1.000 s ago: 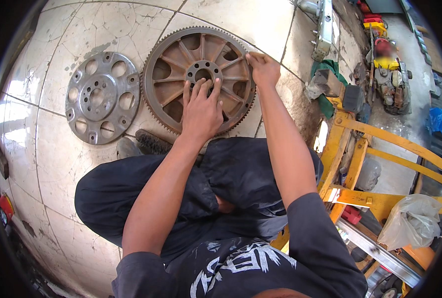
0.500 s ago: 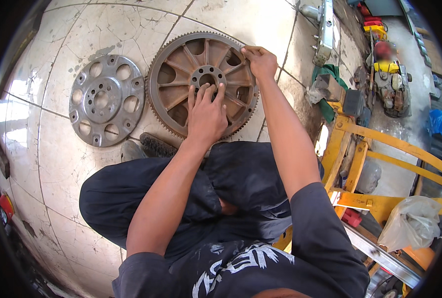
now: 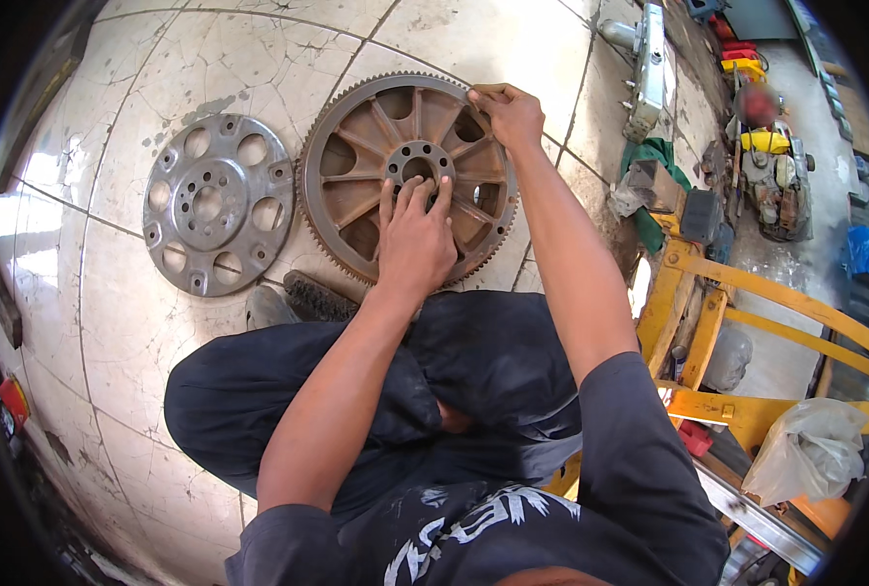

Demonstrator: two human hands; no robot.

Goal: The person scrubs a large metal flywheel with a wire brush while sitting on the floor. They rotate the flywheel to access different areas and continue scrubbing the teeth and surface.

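A rusty toothed flywheel [image 3: 439, 117] with spokes and a hub ringed by bolt holes lies on the tiled floor before me. My left hand [image 3: 417, 234] rests on it with fingers stretched out and apart, their tips at the hub's centre hole. At the upper right rim, my right hand [image 3: 514, 117] has its thumb and fingers bent over the edge; the undersides of those fingers are hidden. Just left of the flywheel lies a flat silvery plate [image 3: 227, 227] with large round holes. A dark bristled brush [image 3: 317, 297] is below the flywheel, close to my leg.
A yellow metal frame [image 3: 713, 342] stands at my right, with a crumpled clear plastic bag [image 3: 807, 454] near its lower end. Farther off are a silvery metal part [image 3: 649, 83], a green cloth [image 3: 661, 156] and a grimy machine [image 3: 776, 186] with a yellow part.
The whole view has shifted slightly, so everything appears a little lower and to the right. Both hands keep nearly the same places on the flywheel.
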